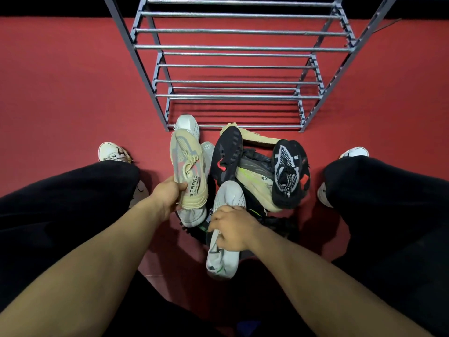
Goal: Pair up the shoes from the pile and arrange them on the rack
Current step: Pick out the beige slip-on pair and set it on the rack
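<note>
From the head camera, a grey metal rack (239, 66) of round horizontal bars and slotted uprights stands on a matte red floor (73, 81), its tiers bare of shoes. Directly in front of the rack's lowest bar lies the pile (245, 171), a loose heap of sneakers in knit, mesh and rubber. The left hand (167, 198) is closed on the heel of a beige knit sneaker (188, 166), which is raised toe toward the rack, with knotted cream laces and black lettering on its heel strap. The right hand (232, 227) is clamped over the collar of a white sneaker (222, 259) with small green accents, the nearest shoe to the camera and farthest from the rack. Two black sneakers show clearly: one smooth with a red patch (227, 156) leaning near the rack's front bar, one with a speckled grey mesh tongue and black laces (289, 173) at the pile's right edge. A cream shoe with a ribbed sole (252, 137) lies on its side closest to the rack, and a white sneaker toe (188, 122) touches the front bar. More shoes lie underneath, too overlapped to count. Two legs in black trousers (60, 203) flank the pile, each ending in a white worn shoe (111, 152).
</note>
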`<action>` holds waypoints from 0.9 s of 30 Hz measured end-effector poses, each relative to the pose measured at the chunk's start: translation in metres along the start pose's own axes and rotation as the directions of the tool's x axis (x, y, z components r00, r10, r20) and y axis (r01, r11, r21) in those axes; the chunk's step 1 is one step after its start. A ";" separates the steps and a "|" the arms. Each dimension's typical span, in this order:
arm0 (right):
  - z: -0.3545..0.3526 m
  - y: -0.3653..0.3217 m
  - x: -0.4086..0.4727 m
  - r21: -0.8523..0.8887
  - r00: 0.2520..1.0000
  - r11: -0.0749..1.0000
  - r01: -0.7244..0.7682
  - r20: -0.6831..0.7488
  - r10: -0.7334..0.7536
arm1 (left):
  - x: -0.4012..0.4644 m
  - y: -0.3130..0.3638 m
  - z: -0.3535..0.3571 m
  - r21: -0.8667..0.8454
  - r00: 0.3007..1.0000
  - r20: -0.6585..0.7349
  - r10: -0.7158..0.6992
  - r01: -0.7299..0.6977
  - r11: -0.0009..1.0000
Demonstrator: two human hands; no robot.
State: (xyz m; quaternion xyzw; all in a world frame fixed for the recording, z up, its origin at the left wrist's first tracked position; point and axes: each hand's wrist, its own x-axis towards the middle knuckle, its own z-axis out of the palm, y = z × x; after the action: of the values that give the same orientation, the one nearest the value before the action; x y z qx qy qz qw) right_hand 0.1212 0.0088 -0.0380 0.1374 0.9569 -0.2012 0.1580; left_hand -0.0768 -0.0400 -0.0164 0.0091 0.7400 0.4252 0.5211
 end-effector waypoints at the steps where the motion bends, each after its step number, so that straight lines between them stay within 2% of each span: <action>1: -0.003 0.004 -0.001 0.065 0.999 0.998 -0.008 -0.038 0.010 | 0.000 -0.001 -0.001 0.009 1.000 0.000 0.005 -0.005 1.000; 3: -0.010 0.015 0.001 0.174 0.981 0.983 -0.066 -0.170 0.096 | 0.004 -0.005 -0.005 0.010 1.000 0.001 0.010 -0.010 1.000; 4: -0.016 0.023 0.004 0.240 0.949 0.960 -0.144 -0.240 0.203 | 0.007 -0.007 -0.006 0.004 1.000 0.003 0.008 -0.008 1.000; 6: -0.027 0.047 0.015 0.417 0.815 0.842 -0.343 -0.314 0.487 | 0.009 -0.008 -0.006 -0.024 1.000 -0.003 0.004 -0.004 1.000; 8: -0.038 0.077 0.025 0.562 0.678 0.678 -0.474 -0.258 0.688 | 0.007 -0.005 -0.002 -0.041 1.000 0.004 -0.004 0.005 0.999; 10: -0.046 0.106 0.035 0.621 0.605 0.579 -0.529 -0.202 0.770 | 0.010 -0.004 0.002 -0.037 1.000 0.026 0.013 -0.012 0.999; 11: -0.048 0.117 0.040 0.618 0.594 0.562 -0.549 -0.185 0.783 | 0.009 -0.002 0.003 -0.025 0.999 0.036 0.032 -0.031 0.999; 13: -0.046 0.130 0.047 0.532 0.625 0.569 -0.627 -0.092 0.775 | 0.010 0.003 0.007 -0.019 0.997 0.043 0.069 -0.068 0.998; 15: -0.038 0.131 0.052 0.299 0.667 0.627 -0.719 0.041 0.744 | 0.015 0.011 0.012 -0.023 0.996 0.050 0.080 -0.079 0.997; 17: -0.023 0.122 0.047 0.053 0.646 0.645 -0.762 0.129 0.753 | 0.015 0.020 0.019 -0.025 0.995 0.062 0.083 -0.082 0.996; 19: -0.010 0.117 0.042 -0.123 0.613 0.637 -0.761 0.183 0.768 | 0.019 0.023 0.022 -0.013 0.994 0.061 0.087 -0.087 0.996; 21: 0.000 0.114 0.037 -0.231 0.623 0.652 -0.722 0.193 0.758 | 0.022 0.022 0.022 0.014 0.996 0.032 0.078 -0.079 0.997; 24: 0.003 0.112 0.027 -0.200 0.697 0.696 -0.690 0.079 0.713 | 0.024 0.016 0.019 0.183 0.997 -0.039 0.064 -0.056 0.981; 26: -0.009 0.110 0.022 -0.038 0.675 0.675 -0.736 0.026 0.737 | 0.021 0.014 0.016 0.343 0.996 -0.064 0.067 -0.041 0.938; 27: -0.018 0.109 0.020 0.072 0.669 0.666 -0.743 0.044 0.742 | 0.020 0.012 0.013 0.402 0.996 -0.063 0.066 -0.035 0.915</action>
State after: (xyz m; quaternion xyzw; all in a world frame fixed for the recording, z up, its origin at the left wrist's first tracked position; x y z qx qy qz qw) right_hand 0.1335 0.1165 -0.0664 0.5200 0.8082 -0.1600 0.2256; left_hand -0.0803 -0.0152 -0.0252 0.1186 0.8300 0.2779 0.4689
